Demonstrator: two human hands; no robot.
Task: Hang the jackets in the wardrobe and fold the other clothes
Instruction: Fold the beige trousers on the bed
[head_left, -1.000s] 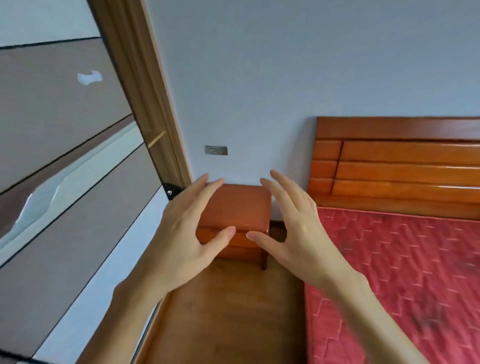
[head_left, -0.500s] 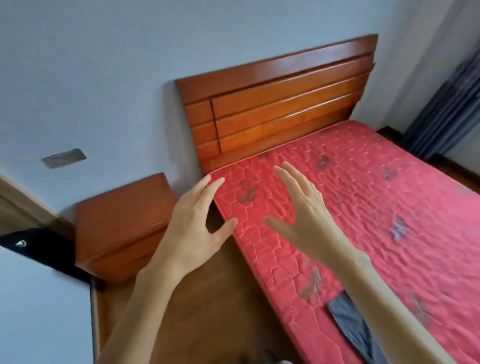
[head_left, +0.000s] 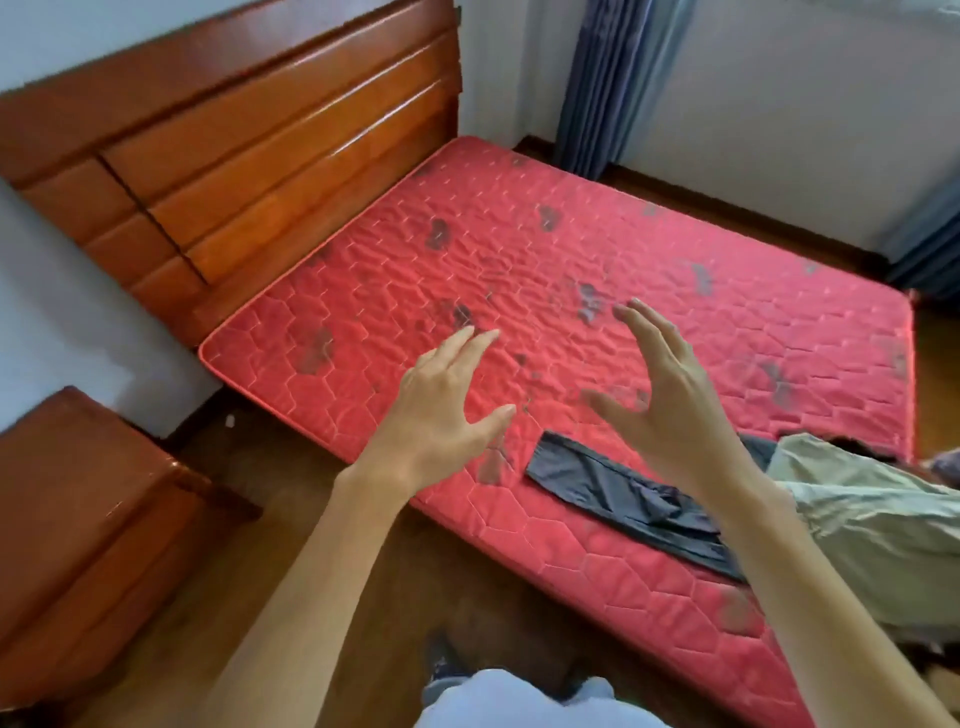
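Observation:
A dark grey garment (head_left: 618, 493) lies stretched along the near edge of the red quilted mattress (head_left: 545, 270). Beside it on the right lies a pale green garment (head_left: 872, 525), partly overlapping it. My left hand (head_left: 441, 415) hovers above the mattress with fingers spread and holds nothing. My right hand (head_left: 670, 400) is raised just above the dark grey garment, fingers apart and curled, also holding nothing. My right forearm hides part of both garments.
A wooden headboard (head_left: 234, 130) stands at the mattress's far left end. A wooden nightstand (head_left: 78, 519) sits at the lower left on the wooden floor (head_left: 291, 597). Blue curtains (head_left: 602, 78) hang at the back and at the far right.
The view has swung right, from the wardrobe door and nightstand to the bed. The clothes on the mattress have come into sight. Both hands stay spread and hold nothing.

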